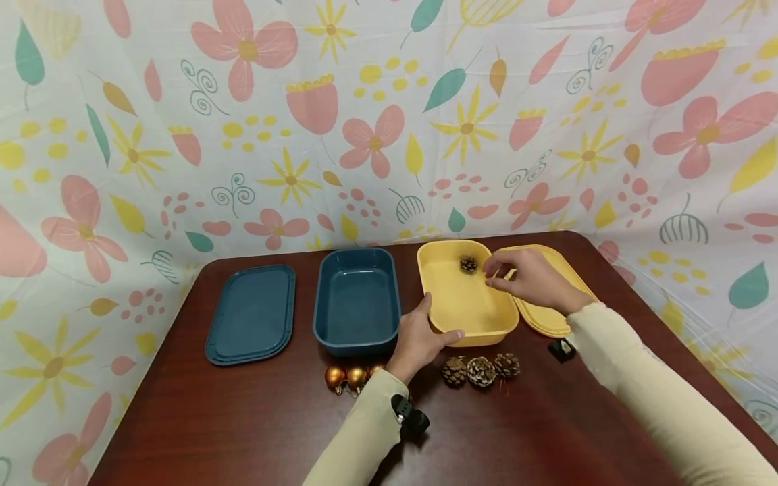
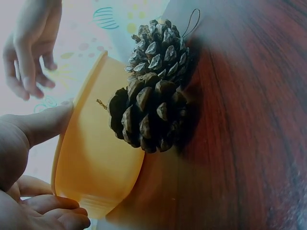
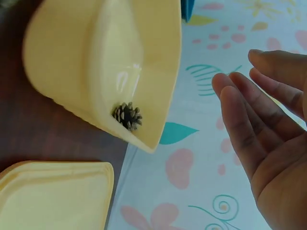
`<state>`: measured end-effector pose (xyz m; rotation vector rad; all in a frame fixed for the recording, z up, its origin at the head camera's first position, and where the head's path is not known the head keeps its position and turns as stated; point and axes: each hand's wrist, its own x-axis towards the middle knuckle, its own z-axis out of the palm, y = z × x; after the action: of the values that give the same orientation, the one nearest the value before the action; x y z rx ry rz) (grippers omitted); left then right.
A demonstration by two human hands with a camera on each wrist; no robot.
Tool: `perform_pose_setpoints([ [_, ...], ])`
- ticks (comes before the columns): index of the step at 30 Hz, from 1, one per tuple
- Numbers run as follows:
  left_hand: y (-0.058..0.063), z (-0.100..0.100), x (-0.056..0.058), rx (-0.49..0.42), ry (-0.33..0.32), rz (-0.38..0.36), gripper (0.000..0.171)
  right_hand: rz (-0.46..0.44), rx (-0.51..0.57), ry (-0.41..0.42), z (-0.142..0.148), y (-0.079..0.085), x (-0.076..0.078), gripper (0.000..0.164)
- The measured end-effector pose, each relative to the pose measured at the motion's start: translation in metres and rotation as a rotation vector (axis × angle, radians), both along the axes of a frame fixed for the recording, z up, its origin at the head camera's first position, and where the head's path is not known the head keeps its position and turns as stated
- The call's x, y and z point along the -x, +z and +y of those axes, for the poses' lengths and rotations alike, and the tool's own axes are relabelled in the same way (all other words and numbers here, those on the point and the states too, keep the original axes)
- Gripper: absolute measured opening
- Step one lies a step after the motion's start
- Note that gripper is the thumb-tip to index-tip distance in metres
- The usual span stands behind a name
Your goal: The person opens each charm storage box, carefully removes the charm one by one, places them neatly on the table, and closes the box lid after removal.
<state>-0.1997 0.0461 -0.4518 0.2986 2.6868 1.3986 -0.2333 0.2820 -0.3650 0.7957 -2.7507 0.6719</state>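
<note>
A yellow plastic box (image 1: 468, 307) stands before me with one pinecone (image 1: 468, 264) lying in its far end. My left hand (image 1: 419, 339) rests against the near left corner of the box, thumb at the near rim and fingers along the left side. Above the right rim hovers my right hand (image 1: 529, 275), fingers loosely bent and nothing between them; the right wrist view shows the pinecone (image 3: 127, 116) in the box beside this hand. Several more pinecones (image 1: 481, 371) sit in a row just in front of the box, two of them large in the left wrist view.
Left of the yellow box is a dark blue box (image 1: 356, 344), then a blue lid (image 1: 252, 314). A yellow lid (image 1: 550, 324) lies to the right, partly under my right hand. Copper-coloured baubles (image 1: 346, 378) lie before the blue box. A small black object (image 1: 562, 349) is near my right sleeve.
</note>
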Motion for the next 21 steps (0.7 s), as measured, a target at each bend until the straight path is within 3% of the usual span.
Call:
perform_pose_setpoints([
  [8, -0.003, 0.000, 0.001, 0.007, -0.004, -0.012, 0.098, -0.052, -0.004, -0.054, -0.011, -0.005, 0.041, 0.011],
  [21, 0.000, 0.000, 0.001, 0.017, 0.005, 0.013, 0.100, -0.144, 0.011, -0.173, -0.017, -0.014, 0.078, 0.011],
])
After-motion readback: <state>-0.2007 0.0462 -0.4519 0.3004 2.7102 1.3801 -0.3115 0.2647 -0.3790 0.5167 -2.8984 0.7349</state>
